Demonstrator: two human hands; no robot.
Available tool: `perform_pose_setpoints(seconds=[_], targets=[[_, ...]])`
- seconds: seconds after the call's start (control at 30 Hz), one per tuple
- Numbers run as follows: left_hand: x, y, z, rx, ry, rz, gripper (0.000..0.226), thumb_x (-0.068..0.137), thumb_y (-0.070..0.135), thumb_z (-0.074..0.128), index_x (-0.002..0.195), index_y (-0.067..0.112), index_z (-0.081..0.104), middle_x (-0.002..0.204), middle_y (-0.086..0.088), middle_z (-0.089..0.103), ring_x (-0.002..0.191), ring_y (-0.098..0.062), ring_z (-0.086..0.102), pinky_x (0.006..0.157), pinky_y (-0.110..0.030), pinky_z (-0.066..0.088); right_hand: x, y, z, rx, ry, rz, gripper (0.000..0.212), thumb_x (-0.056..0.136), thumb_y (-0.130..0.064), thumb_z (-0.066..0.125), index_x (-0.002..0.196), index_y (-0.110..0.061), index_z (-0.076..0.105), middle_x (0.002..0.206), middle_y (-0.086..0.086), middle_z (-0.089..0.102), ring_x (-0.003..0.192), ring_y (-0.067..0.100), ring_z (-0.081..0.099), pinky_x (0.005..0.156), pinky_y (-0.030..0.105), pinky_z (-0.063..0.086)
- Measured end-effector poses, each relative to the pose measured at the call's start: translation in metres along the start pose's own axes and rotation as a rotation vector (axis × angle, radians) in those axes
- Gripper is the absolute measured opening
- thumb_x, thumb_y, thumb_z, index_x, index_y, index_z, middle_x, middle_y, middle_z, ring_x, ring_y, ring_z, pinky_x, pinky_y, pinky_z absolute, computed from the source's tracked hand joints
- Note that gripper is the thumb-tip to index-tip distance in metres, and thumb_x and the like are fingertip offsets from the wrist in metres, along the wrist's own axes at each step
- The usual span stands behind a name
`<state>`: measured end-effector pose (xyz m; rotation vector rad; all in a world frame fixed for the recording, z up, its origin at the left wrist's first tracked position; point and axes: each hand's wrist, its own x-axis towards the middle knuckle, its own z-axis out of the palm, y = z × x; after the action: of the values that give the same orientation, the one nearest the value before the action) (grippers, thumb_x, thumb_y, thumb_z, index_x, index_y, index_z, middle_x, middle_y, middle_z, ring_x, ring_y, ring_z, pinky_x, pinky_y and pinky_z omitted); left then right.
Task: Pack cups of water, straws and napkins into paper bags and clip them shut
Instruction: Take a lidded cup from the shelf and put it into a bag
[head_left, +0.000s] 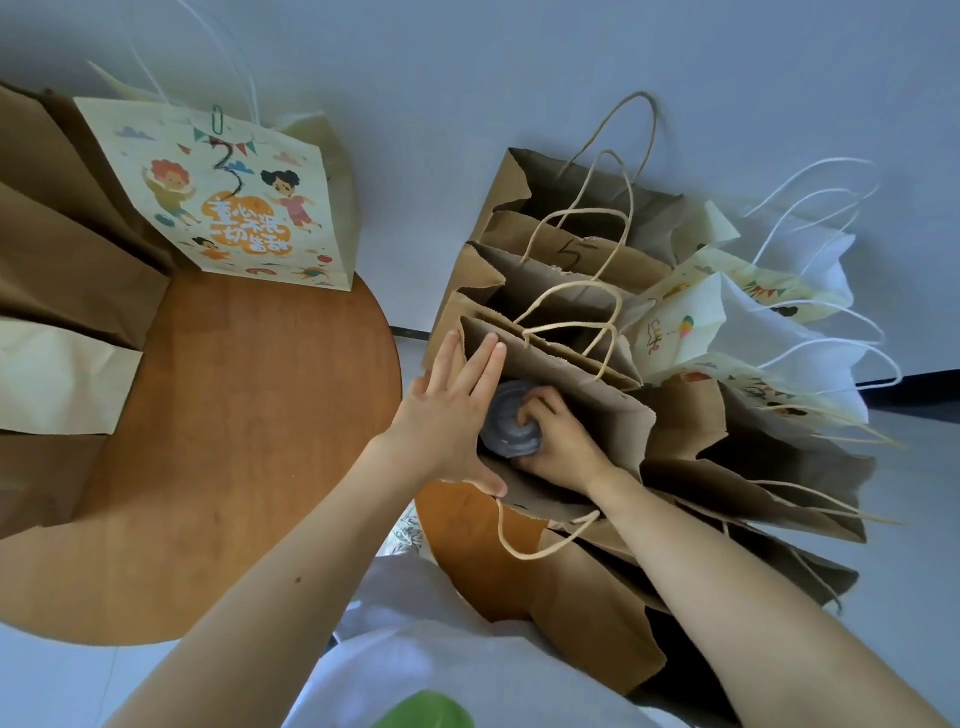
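A round brown wooden tabletop fills the left of the view, and a second round wooden tabletop shows beneath the bags on the right. On that second one stands a crowded row of brown kraft paper bags with twisted paper handles, their mouths open, one marked with a handwritten 5. Just beside them on the right lean several cream and white bags with cartoon prints and white cord handles. On the left tabletop, folded brown paper bags lie along the edge, and a cream bag printed with cartoon children and orange lettering stands upright by the pale wall, a green paper clip pinching its top edge. Nearest the person is the open brown kraft bag, one handle hanging over its near rim. The left hand is spread wide, its straight fingers pressing against the bag's left wall and its thumb on the near rim, holding the mouth apart. The right hand reaches down inside the bag, fingers curled over the top of a clear plastic cup with a domed lid, which sits inside the bag at its left end.
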<state>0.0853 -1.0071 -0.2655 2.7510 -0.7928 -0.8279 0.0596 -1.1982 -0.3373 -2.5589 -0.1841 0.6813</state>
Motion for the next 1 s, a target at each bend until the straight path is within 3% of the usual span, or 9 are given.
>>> perform_pose_setpoints(seconds=[0.1, 0.4, 0.53, 0.7, 0.83, 1.0], targets=[[-0.001, 0.001, 0.001, 0.013, 0.011, -0.024, 0.132, 0.062, 0.077, 0.060, 0.142, 0.017, -0.027, 0.152, -0.001, -0.028, 0.138, -0.035, -0.025, 0.113, -0.048, 0.016, 0.006, 0.007, 0.013, 0.019, -0.017, 0.010, 0.051, 0.074, -0.023, 0.074, 0.118, -0.014, 0.050, 0.135, 0.001, 0.033, 0.124, 0.018, 0.037, 0.105, 0.025, 0.034], [-0.006, 0.007, 0.006, 0.003, 0.036, -0.047, 0.127, 0.067, 0.073, 0.058, 0.131, 0.019, -0.037, 0.152, -0.001, -0.028, 0.139, -0.034, -0.022, 0.113, -0.044, 0.019, 0.013, 0.021, 0.027, -0.067, -0.093, -0.056, 0.044, 0.074, -0.017, 0.072, 0.108, -0.014, 0.045, 0.133, 0.005, 0.026, 0.122, 0.024, 0.035, 0.098, 0.031, 0.041], [-0.008, 0.007, 0.005, 0.006, 0.025, -0.054, 0.127, 0.068, 0.072, 0.059, 0.142, 0.017, -0.028, 0.153, -0.001, -0.027, 0.139, -0.033, -0.022, 0.113, -0.044, 0.018, 0.017, 0.020, 0.020, -0.119, -0.090, -0.085, 0.047, 0.074, -0.019, 0.072, 0.112, -0.017, 0.043, 0.135, 0.003, 0.022, 0.122, 0.022, 0.033, 0.097, 0.029, 0.042], [-0.013, 0.007, 0.005, 0.031, 0.012, -0.069, 0.125, 0.068, 0.073, 0.057, 0.143, 0.016, -0.025, 0.153, -0.001, -0.025, 0.139, -0.033, -0.022, 0.113, -0.045, 0.020, 0.003, 0.021, 0.026, -0.164, -0.058, 0.009, 0.047, 0.080, -0.015, 0.066, 0.120, -0.016, 0.042, 0.139, 0.006, 0.021, 0.128, 0.026, 0.029, 0.101, 0.032, 0.037], [-0.013, 0.011, 0.005, 0.030, 0.025, -0.055, 0.123, 0.069, 0.072, 0.058, 0.144, 0.017, -0.023, 0.154, -0.001, -0.022, 0.140, -0.035, -0.020, 0.112, -0.046, 0.021, -0.011, 0.026, 0.021, -0.265, -0.180, 0.188, 0.051, 0.080, -0.012, 0.064, 0.123, -0.017, 0.038, 0.144, 0.006, 0.013, 0.131, 0.030, 0.022, 0.103, 0.036, 0.033], [-0.013, 0.013, 0.007, 0.007, 0.056, -0.052, 0.119, 0.073, 0.065, 0.061, 0.144, 0.021, -0.023, 0.155, 0.001, -0.019, 0.140, -0.036, -0.019, 0.112, -0.048, 0.020, -0.016, 0.018, 0.018, -0.349, -0.263, 0.258, 0.058, 0.084, -0.009, 0.059, 0.135, -0.019, 0.032, 0.147, 0.006, 0.010, 0.134, 0.031, 0.018, 0.108, 0.038, 0.028]])
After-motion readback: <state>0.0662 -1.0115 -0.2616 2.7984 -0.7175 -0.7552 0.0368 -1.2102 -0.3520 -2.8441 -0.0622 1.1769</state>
